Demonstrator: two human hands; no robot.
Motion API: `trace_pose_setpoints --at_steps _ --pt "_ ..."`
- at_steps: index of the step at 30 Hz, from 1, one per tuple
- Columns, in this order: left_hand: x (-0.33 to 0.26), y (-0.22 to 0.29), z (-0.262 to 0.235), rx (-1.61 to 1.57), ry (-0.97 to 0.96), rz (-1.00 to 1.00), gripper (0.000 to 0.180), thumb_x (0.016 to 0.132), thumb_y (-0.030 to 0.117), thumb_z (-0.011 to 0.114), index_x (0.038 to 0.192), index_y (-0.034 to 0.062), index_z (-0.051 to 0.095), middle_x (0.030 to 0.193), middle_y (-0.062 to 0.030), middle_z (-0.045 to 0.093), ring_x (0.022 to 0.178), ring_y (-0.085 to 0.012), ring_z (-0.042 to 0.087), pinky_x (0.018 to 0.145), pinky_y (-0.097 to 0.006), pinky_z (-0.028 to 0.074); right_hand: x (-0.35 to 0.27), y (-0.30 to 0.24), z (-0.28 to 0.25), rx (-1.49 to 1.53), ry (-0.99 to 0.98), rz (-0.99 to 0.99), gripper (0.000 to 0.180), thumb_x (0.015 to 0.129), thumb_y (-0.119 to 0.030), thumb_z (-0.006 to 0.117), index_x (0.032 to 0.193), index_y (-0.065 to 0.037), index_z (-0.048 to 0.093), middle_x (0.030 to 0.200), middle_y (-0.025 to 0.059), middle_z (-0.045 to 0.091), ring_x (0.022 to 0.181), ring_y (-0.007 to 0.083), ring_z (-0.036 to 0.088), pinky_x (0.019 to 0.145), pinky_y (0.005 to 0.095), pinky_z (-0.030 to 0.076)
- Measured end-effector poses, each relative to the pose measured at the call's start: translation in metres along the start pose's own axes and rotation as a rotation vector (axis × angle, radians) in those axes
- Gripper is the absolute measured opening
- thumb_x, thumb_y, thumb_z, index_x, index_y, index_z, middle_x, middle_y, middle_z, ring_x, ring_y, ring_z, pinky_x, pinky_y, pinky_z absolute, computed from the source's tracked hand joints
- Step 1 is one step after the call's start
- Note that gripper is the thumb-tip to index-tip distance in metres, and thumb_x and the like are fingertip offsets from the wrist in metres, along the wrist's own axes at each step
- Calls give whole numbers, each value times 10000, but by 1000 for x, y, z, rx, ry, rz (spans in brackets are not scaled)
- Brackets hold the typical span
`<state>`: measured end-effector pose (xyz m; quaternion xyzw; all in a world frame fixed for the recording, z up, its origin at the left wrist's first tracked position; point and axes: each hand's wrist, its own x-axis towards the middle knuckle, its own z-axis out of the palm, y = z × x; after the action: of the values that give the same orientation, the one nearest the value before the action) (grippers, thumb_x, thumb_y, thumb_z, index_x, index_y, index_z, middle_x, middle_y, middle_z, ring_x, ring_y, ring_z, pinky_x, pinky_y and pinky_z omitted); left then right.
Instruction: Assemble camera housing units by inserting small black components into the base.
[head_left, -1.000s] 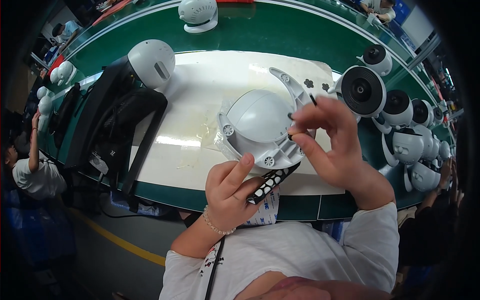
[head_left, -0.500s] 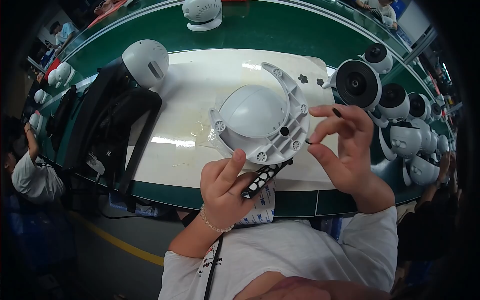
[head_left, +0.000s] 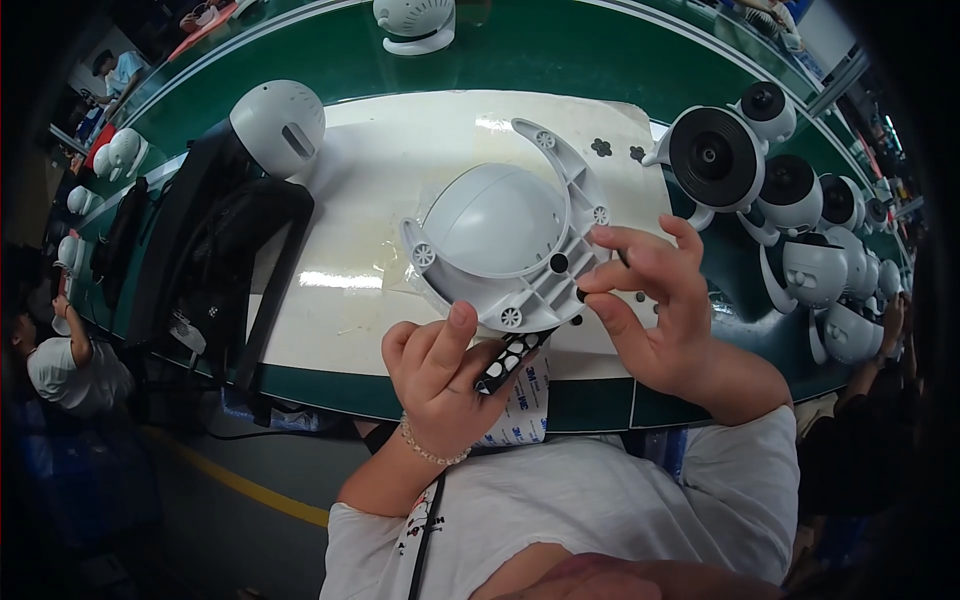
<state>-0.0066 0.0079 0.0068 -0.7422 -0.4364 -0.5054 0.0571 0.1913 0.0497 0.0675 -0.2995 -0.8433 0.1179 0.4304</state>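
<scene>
A white rounded device [head_left: 495,220] lies on the work board with its crescent-shaped, ribbed base facing up. Several round spoked recesses [head_left: 511,317] dot the base, and a black round spot [head_left: 559,263] sits near its inner edge. My right hand [head_left: 655,300] pinches a small black round pad [head_left: 583,295] between thumb and finger, at the base's right edge. Another bit of black [head_left: 624,257] shows at a finger of that hand. My left hand [head_left: 435,365] grips a black strip with white round gaps [head_left: 508,365], close below the base.
A white board [head_left: 350,240] covers the bench's middle. To the left, a white device [head_left: 278,128] rests by black bags [head_left: 215,230]. Several white devices with black round faces [head_left: 715,160] crowd the right. Black flower-shaped pieces [head_left: 600,148] lie on the board. Other people sit along the benches.
My right hand has moved left, bringing the black pad from beside the base onto its right edge. My left hand still holds the strip. The whole view has shifted slightly.
</scene>
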Motion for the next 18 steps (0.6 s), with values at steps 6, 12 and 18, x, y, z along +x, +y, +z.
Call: trace_pose_setpoints --at_steps 6,12,18 --pt "0 0 0 17 -1 4 208 531 160 757 669 45 653 1287 -59 443 682 -158 495 694 -319 304 -10 -7 -10 -499 -125 -243 376 772 -45 572 1106 -94 406 902 65 654 1057 280 531 988 461 84" --pt "-2 -1 0 3 -6 10 227 524 154 761 677 27 651 1292 -71 435 674 -162 492 693 -323 309 4 12 -21 35 -46 134 170 779 -131 605 938 -108 549 1079 82 540 1181 306 399 966 414 232" --pt "-3 -3 0 -7 9 21 244 529 159 766 678 8 646 1302 -76 424 668 -166 486 673 -320 320 21 29 -9 268 -50 268 84 830 -111 553 898 -64 540 1102 87 445 1180 278 364 941 357 307"
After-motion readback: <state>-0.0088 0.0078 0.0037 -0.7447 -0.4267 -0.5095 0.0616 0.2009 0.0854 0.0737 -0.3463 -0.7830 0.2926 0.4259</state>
